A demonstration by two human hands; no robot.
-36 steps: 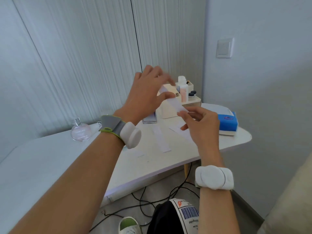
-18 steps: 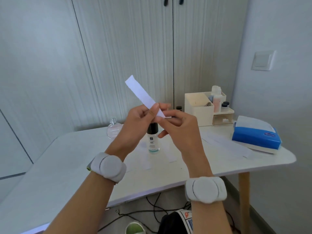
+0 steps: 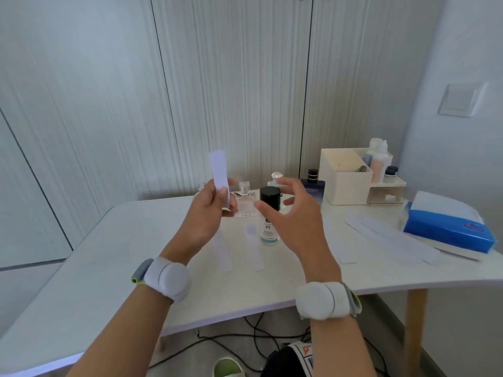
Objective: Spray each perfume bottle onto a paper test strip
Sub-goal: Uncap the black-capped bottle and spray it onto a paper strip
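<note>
The left hand is raised above the middle of the tabletop. Its grip is closed on a paper strip, pinched at the lower end between thumb and fingers, and the strip stands nearly upright.

The right hand holds nothing. Its grip is open, with the fingers spread and curved beside a black-capped bottle. The thumb crosses in front of the bottle just under the cap, but I cannot tell whether it touches. This bottle stands upright near the middle of the tabletop and its label reads "45".

Three more bottles stand toward the back edge:
- a small clear bottle, partly hidden by the left hand
- a silver-topped bottle
- a dark blue bottle

Two loose strips lie flat in front of the black-capped bottle, and more strips lie toward the right edge.

A cream organizer box holding small containers sits at the back right corner. A blue tissue pack lies along the right edge. Both wrists carry white bands.
</note>
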